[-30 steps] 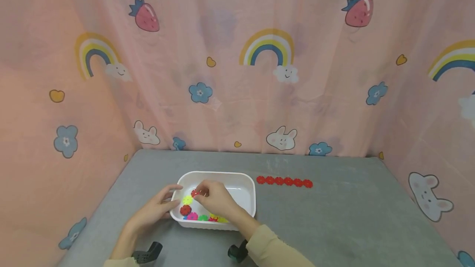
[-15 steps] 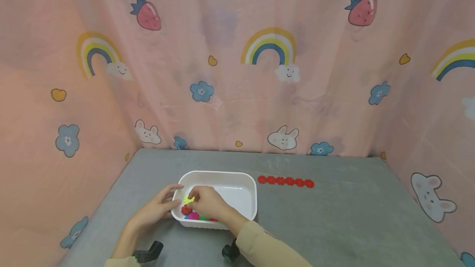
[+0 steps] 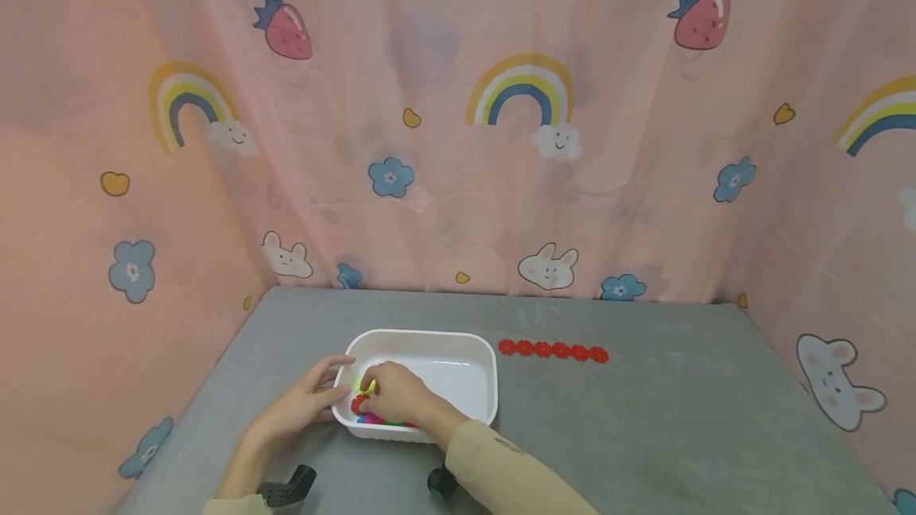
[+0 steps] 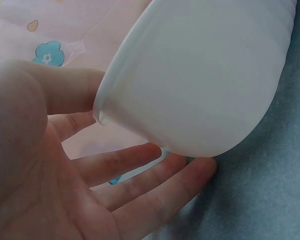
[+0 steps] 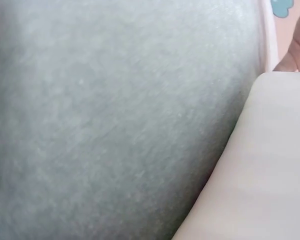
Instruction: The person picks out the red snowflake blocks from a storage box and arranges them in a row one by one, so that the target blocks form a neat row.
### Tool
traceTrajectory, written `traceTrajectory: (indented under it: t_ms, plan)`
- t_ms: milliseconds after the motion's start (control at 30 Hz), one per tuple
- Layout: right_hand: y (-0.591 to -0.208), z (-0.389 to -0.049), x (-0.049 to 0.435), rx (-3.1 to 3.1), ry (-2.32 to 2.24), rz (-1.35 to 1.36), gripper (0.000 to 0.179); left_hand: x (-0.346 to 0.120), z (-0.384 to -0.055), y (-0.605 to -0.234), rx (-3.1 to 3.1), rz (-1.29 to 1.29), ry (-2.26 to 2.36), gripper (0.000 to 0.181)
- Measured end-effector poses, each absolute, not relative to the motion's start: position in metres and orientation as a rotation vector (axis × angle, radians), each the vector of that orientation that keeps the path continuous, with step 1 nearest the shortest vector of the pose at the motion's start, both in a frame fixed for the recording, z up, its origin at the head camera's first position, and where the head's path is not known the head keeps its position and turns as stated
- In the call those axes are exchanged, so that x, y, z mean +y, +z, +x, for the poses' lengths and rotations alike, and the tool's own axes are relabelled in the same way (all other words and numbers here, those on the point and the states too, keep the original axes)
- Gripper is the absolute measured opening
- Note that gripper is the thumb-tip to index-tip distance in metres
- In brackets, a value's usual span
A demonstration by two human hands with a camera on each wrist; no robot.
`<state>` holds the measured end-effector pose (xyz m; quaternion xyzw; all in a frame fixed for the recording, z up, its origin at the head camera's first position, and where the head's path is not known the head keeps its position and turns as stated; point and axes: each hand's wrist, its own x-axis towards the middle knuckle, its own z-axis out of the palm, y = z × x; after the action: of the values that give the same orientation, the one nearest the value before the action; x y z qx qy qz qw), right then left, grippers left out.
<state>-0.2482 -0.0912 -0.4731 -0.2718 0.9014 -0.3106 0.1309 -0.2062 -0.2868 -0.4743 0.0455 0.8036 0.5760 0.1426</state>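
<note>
A white plastic tray (image 3: 458, 340) holds small flower-shaped plastic pieces in several colours, gathered along its left and near sides. My left hand (image 3: 308, 397) grips the tray's left end, the thumb hooked over the rim. In the left wrist view, fingertips (image 4: 202, 167) touch the outer wall. My right hand (image 3: 402, 396) reaches down inside the tray, its index finger and thumb spread around a yellow piece (image 3: 368, 386) and a red piece (image 3: 357, 404). Whether it pinches either one is hidden. The right wrist view shows only the tray's outside (image 5: 255, 170) and a bit of hand.
A straight row of several red flower pieces (image 3: 553, 350) lies on the grey table (image 3: 644, 420), right of the tray. Patterned pink curtain (image 3: 444, 245) hangs behind and at both sides. Black wrist devices (image 3: 289, 487) sit near the table's front.
My right hand has moved slightly left and down in the tray, from a red piece near the far left to the yellow and red pieces below it. The left hand keeps its grip.
</note>
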Motion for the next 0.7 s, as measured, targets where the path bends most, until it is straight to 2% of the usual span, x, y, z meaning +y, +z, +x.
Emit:
traceTrajectory:
  t_ms: [367,700]
  plan:
    - [-0.4774,-0.2504,-0.0961,2.679,-0.748,-0.830,0.019,-0.2881,-0.2050,-0.4732,2.317,0.157,1.665,0.055]
    - [-0.4785,-0.2512,-0.0880,2.599,-0.910,-0.767,0.019,-0.2861,-0.2056,-0.4739,2.307,0.141,1.670,0.054]
